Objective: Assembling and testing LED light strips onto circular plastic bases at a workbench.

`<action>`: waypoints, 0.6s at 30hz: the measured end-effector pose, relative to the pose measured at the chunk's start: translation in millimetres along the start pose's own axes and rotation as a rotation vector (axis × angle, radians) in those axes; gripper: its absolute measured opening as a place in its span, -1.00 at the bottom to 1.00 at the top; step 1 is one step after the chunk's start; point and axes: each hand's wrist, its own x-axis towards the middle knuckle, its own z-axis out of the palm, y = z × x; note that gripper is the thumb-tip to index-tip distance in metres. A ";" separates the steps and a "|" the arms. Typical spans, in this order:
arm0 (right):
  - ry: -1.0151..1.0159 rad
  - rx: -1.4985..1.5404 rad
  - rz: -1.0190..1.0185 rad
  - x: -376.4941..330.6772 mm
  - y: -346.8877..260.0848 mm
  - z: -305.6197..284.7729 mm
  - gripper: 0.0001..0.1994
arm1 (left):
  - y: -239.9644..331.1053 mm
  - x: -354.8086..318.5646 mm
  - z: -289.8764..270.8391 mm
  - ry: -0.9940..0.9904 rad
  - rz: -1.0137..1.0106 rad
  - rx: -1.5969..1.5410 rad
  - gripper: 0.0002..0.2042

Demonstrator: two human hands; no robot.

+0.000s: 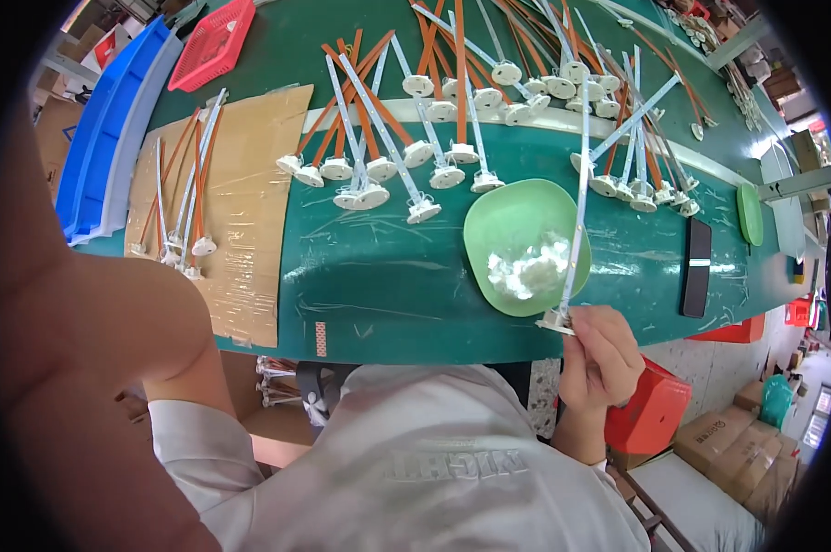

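Between the thumb and fingers of my right hand [603, 357] is a white LED strip [577, 216] with a small white round base at its lower end. The strip stands nearly upright over the right rim of a green plastic bowl [478, 276]. Small clear, shiny pieces [529, 269] lie in that bowl. My left arm is bent and raised very near the camera, filling the left side. The left hand [61, 396] is a large blurred shape there, and its fingers cannot be made out.
Many LED strips with white bases and orange-brown strips [379, 115] lie across the green table [369, 304]. A cardboard sheet [250, 202] holds several more. Around them are a blue bin [112, 120], a red basket [215, 41], a black phone-like slab [697, 267] and a red container [650, 405].
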 end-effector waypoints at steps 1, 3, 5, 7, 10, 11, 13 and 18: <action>0.007 0.012 -0.007 2.3 3.7 4.6 -0.78 | -4.7 2.2 -5.4 -0.002 0.031 0.004 -0.48; 0.007 0.045 -0.027 3.4 8.7 7.4 -0.77 | -10.8 1.9 -1.3 -0.008 0.093 0.014 -0.47; 0.021 0.062 -0.039 5.6 9.3 7.9 -0.77 | -9.3 0.9 -6.8 -0.010 0.142 0.042 -0.47; 0.050 0.037 0.004 -1.2 14.3 -1.2 -0.77 | -32.5 -64.6 -146.0 -0.049 0.182 0.011 -0.47; 0.007 0.002 0.024 3.7 12.2 -6.9 -0.78 | -28.8 -82.4 -200.8 -0.107 0.208 -0.016 -0.46; -0.017 0.042 -0.008 6.1 11.2 -6.3 -0.78 | -16.0 -73.0 -191.8 -0.124 0.210 -0.010 -0.46; -0.049 0.105 -0.032 6.3 8.1 -6.7 -0.78 | -14.4 -46.6 -152.7 -0.154 0.234 -0.009 -0.45; -0.056 0.123 0.010 -2.7 5.0 -6.3 -0.83 | -30.4 -85.7 15.4 0.091 -0.489 -0.236 -0.51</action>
